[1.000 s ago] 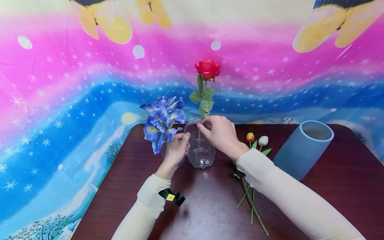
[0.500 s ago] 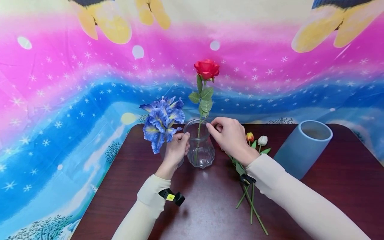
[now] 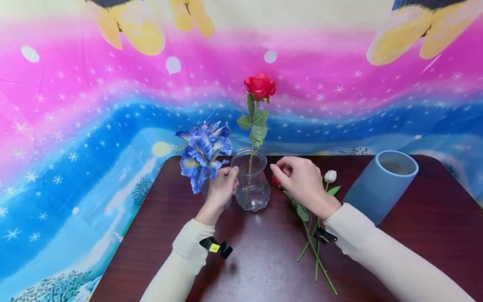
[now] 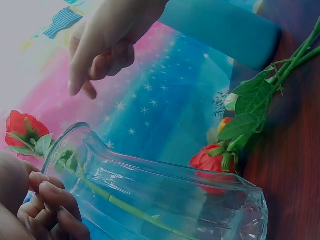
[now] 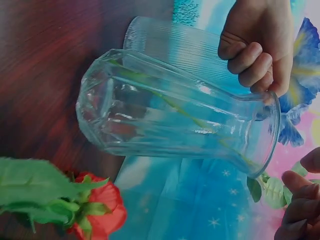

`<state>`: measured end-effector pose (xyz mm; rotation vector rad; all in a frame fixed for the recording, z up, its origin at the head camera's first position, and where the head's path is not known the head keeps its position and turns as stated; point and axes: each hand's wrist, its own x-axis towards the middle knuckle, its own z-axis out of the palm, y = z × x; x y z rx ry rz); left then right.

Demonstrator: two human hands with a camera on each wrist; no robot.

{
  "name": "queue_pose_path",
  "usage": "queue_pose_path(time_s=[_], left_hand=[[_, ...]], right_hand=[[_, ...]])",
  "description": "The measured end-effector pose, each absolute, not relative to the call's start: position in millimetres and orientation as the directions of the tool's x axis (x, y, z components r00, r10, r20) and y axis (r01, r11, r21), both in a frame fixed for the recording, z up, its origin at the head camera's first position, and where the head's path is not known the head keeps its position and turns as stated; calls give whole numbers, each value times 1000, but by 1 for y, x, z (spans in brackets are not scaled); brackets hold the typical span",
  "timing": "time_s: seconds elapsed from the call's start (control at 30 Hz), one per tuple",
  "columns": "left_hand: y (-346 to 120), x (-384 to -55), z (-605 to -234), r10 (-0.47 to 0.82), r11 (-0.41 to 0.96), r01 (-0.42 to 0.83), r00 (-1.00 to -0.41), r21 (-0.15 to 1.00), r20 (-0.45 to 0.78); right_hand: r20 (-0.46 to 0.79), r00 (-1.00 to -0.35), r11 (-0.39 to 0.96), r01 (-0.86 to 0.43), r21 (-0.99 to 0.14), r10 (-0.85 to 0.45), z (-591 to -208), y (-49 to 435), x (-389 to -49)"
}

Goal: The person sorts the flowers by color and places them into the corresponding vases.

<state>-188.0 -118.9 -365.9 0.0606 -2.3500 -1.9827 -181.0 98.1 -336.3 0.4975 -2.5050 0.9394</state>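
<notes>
A clear glass vase stands upright, holding one red rose whose stem leans inside it. My left hand, fingers curled, pinches the left side of the vase's rim. Apart from the vase, to its right, hovers my right hand, fingers loosely bent around nothing. Blue irises rise behind the left hand from a ridged glass vase, mostly hidden in the head view. Below the right hand lie another red rose, an orange-yellow tulip and a white tulip.
A tall frosted blue vase stands at the right of the dark wooden table. Loose green stems cross toward the front edge. A printed cloth backdrop hangs directly behind the table.
My right hand has let go of the rose's stem at the vase mouth and moved right and down. The rose stays in the vase. My left hand has not moved.
</notes>
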Motion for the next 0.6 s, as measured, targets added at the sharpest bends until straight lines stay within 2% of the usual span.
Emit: queue_pose_path(time_s=[0.37,0.6], left_hand=[[-121,-187,-366,-75,191,7,-997,982,22],[-120,-187,-366,-73,176,3,-997,984,17]], right_hand=[[463,-857,746,-457,-484,-225,-349,121,-172],[343,-909,807,-380,-452,-236,-358,138,-163]])
